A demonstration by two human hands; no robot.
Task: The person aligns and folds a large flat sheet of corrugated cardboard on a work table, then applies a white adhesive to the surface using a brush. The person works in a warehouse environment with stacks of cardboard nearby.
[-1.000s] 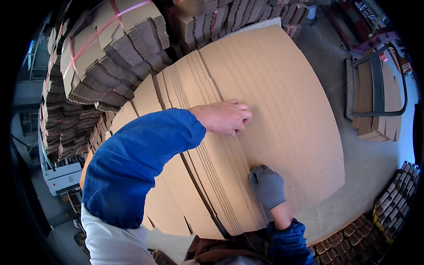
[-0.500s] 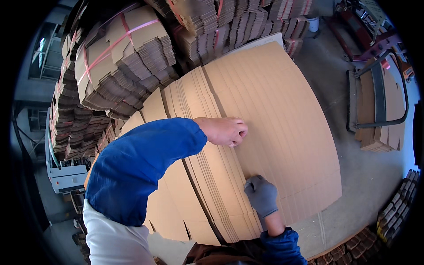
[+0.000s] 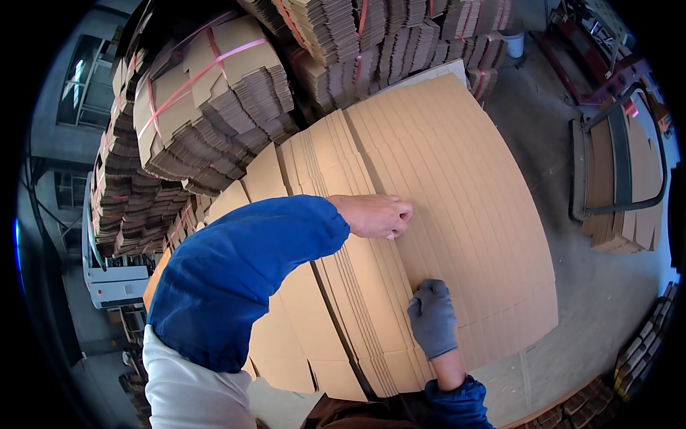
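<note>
A wide stack of flat brown cardboard sheets (image 3: 479, 229) lies before me, with creases and overlapping flaps along its left half. My left hand (image 3: 375, 216), bare and in a blue sleeve, reaches across from the left. Its fingers are curled closed at the long edge of an upper cardboard flap. Nearer to me, my right hand (image 3: 433, 318) wears a grey glove and rests closed beside the same edge. The glove's fingertips are turned under, so anything in them is hidden.
Strapped bundles of cut cardboard (image 3: 221, 86) are piled at the left, with more bundles (image 3: 400, 50) along the back. A metal-framed trolley (image 3: 622, 164) carrying cardboard stands at the right. Behind it is a dark red machine (image 3: 593, 57). A white bucket (image 3: 513, 44) sits at the back.
The whole view has shifted slightly, so the stack and both hands appear a little farther right. The gloved right hand is turned a little more upright. Both hands stay closed at the flap's edge.
</note>
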